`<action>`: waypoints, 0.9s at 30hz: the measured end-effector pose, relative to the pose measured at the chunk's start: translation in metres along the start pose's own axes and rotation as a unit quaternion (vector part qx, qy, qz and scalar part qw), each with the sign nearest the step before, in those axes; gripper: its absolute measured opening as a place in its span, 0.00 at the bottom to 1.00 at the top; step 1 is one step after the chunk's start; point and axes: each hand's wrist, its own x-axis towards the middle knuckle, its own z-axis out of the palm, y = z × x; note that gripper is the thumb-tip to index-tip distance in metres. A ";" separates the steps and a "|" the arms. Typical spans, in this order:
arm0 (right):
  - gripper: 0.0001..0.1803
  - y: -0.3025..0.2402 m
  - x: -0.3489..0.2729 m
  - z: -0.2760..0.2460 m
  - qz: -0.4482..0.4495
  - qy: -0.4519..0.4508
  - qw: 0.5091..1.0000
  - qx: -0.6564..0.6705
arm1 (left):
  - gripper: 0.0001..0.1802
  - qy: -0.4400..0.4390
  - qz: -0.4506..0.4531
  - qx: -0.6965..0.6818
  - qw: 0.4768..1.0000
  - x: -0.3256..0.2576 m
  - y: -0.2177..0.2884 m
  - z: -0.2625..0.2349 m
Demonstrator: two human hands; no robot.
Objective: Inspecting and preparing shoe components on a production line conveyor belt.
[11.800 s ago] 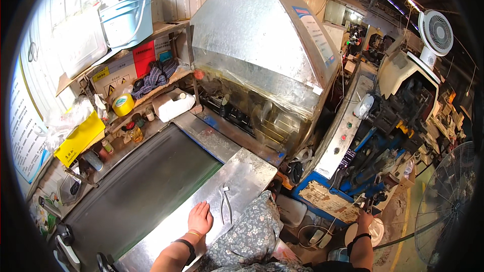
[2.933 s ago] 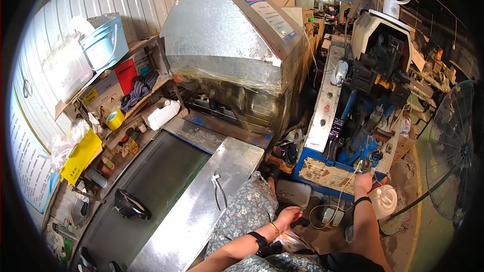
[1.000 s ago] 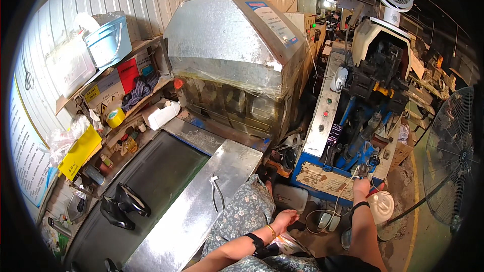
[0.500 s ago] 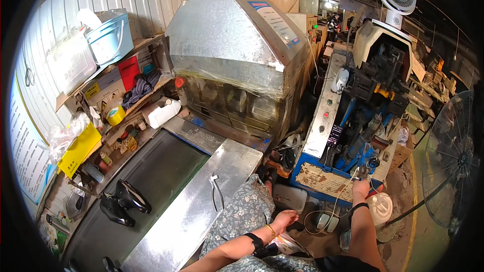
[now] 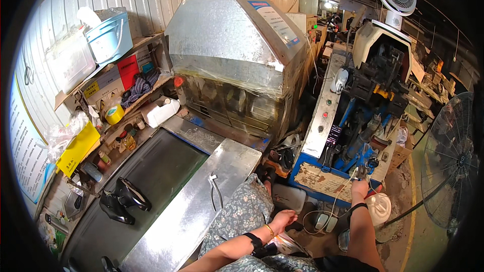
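Observation:
My left hand rests over my lap, its fingers curled loosely together, and no object shows in them. At the front of the blue machine my right hand reaches out with its fingers closed at a small metal part among hoses; what they grip is hidden. A pair of black shoes stands on the dark conveyor belt to the left. Closer to me, metal pincers lie on the steel tabletop, apart from both hands.
A metal hood stands over the far belt end. Shelves at left hold a white jug, yellow tape and a blue bucket. A large floor fan and a plastic container are at right. Cables hang near my right arm.

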 end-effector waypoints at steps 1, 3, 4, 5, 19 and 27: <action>0.20 0.000 0.000 0.000 -0.001 -0.006 1.000 -0.002 | 0.07 0.001 0.000 -0.005 1.000 0.001 0.000 0.000; 0.21 0.000 -0.001 0.000 -0.003 0.004 1.000 0.005 | 0.07 0.002 0.001 -0.011 1.000 0.002 -0.001 -0.001; 0.21 0.000 -0.001 0.000 -0.003 -0.003 1.000 0.008 | 0.07 -0.001 -0.002 -0.001 1.000 0.002 -0.001 -0.002; 0.21 -0.001 -0.001 -0.001 -0.006 -0.001 1.000 0.002 | 0.08 -0.004 -0.005 0.008 1.000 0.003 -0.001 -0.002; 0.21 -0.002 -0.003 -0.002 -0.002 -0.001 1.000 -0.001 | 0.08 -0.005 -0.002 0.004 1.000 0.005 -0.003 -0.004; 0.20 -0.002 -0.004 -0.002 -0.016 0.024 1.000 0.001 | 0.07 -0.003 -0.003 0.002 1.000 0.005 -0.002 -0.003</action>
